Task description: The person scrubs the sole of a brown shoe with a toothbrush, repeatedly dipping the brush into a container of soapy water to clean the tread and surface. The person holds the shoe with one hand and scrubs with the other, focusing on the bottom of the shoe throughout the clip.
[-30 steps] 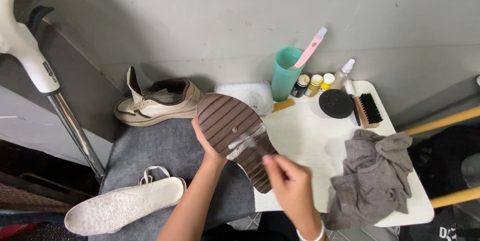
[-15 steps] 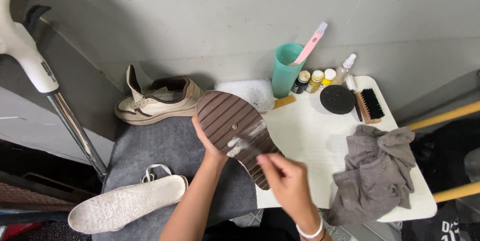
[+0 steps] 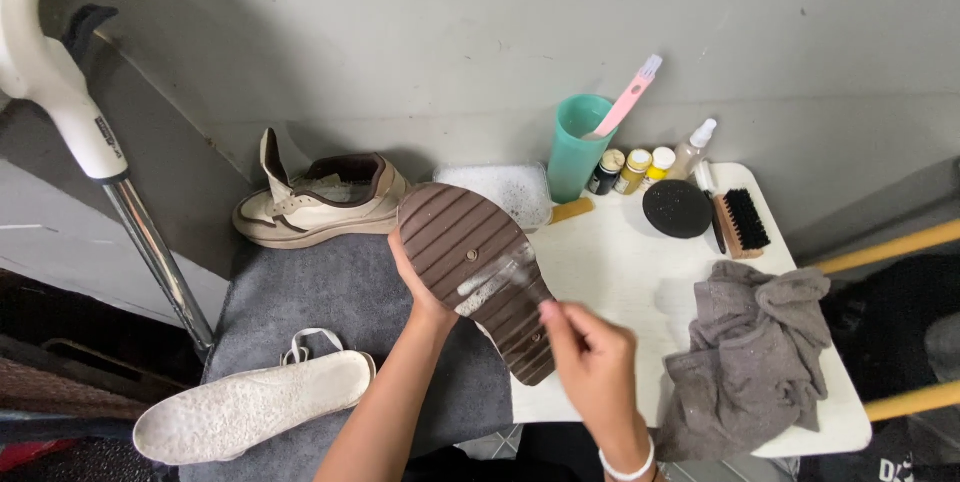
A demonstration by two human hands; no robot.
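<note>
My left hand grips a shoe turned sole up, its brown ribbed sole facing me with white foam smeared near the middle. My right hand is closed around a small thing pressed against the sole's lower half; the fingers hide what it is. Both hands work above the seam between a grey mat and a white table.
A matching beige shoe stands on the mat's far side; a white insole and laces lie near its front. On the table: teal cup with pink brush, small bottles, black round pad, black-bristle brush, grey cloth, white sponge.
My right hand has slid slightly along the sole, and the foam patch has spread. The shoe stays held in my left hand.
</note>
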